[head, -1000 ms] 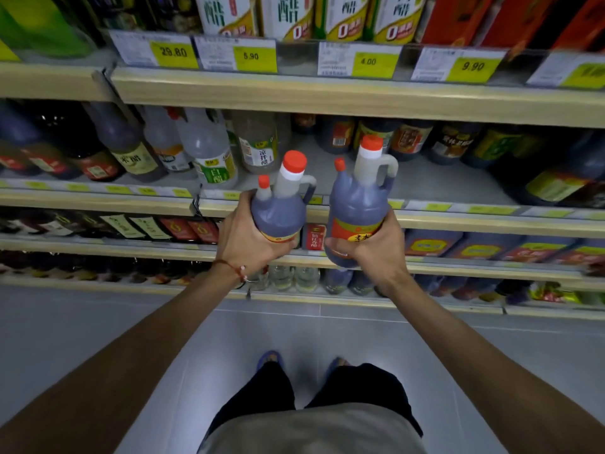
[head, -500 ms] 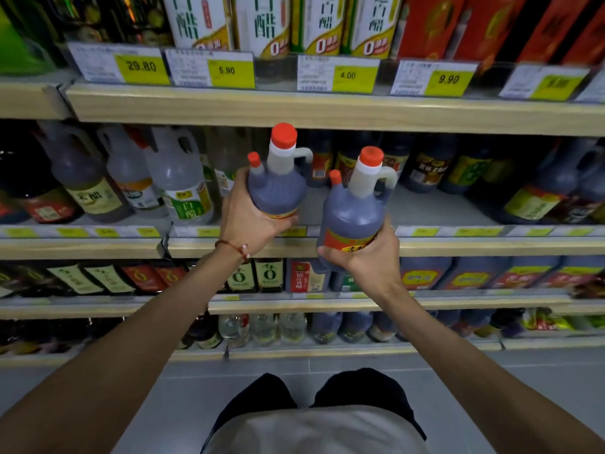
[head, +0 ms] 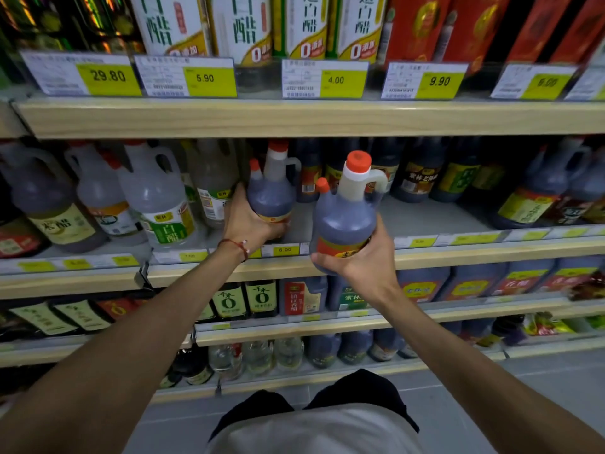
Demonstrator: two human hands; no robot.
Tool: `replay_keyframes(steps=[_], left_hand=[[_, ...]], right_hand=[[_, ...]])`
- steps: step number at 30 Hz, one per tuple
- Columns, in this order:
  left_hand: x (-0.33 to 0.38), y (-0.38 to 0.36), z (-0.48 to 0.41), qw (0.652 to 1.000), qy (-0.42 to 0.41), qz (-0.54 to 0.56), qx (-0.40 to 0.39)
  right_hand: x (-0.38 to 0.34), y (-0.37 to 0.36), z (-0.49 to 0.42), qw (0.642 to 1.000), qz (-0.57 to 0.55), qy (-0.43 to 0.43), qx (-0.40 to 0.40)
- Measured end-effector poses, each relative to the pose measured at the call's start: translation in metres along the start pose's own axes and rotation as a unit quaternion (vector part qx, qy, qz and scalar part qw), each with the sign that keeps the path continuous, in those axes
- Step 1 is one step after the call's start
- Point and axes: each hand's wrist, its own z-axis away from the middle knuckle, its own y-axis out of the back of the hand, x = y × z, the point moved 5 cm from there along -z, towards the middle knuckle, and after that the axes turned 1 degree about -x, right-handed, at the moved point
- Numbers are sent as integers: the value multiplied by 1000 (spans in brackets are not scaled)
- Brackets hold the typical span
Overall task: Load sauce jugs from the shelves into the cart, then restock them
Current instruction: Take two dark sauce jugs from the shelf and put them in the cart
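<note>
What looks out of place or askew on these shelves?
A grey clip hangs tilted off the shelf edge, down-left of the left hand. The jug in the right hand is held tilted, not yet set down. No spill shows.

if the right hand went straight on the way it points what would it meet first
Likely the shelf's front rail: the right hand grips its jug at rail height. Higher up, the dark back-row bottles come first. Depth unclear.

Pale wood-fronted shelves span a dimly lit shop aisle, with yellow price tags clipped along their edges. Below them lies a grey tiled floor.
</note>
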Motion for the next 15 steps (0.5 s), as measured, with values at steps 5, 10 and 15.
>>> replay_keyframes(steps=[5,10,15], left_hand=[[-4,-4,-1,999,28,34,17],[-12,0,0,998,49,45,-18],[-11,12,23,996,61,58,13]], right_hand=[[-3,-7,1,1000,-3,-1,-10],[-5,-14,4,1000,-7,-9,-22],[-8,-13,9,999,-11,-14,-27]])
